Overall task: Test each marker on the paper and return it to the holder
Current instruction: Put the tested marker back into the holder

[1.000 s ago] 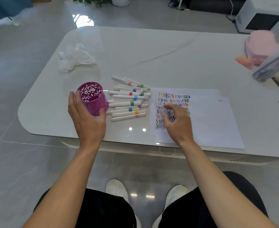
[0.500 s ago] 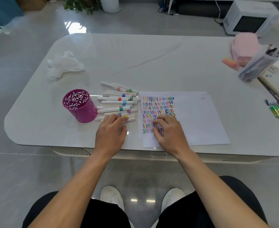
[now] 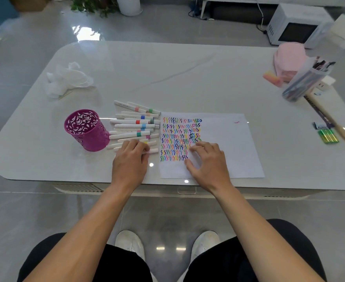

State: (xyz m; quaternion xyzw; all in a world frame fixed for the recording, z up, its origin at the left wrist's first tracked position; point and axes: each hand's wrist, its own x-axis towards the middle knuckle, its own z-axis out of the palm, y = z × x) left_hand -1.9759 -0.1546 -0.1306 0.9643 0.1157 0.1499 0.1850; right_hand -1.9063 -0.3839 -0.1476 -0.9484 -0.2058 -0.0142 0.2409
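1. Left hand (image 3: 130, 159) was on the holder (image 3: 86, 129) a second ago. It now sits on the nearest markers (image 3: 134, 126), centre-left of frame, fingers bent down over them. Can't tell whether one is pinched yet.
2. Right hand (image 3: 209, 161) has settled on the lower-left part of the paper (image 3: 232, 151), by the squiggle rows. Fingers are spread and lightly curved, pressing down and holding nothing.
3. Holder stands upright just left of the pile and looks empty.
4. My read: marker pick-up is starting, with the paper pinned for the test stroke. All markers lie on the table (image 3: 188, 78), none returned.
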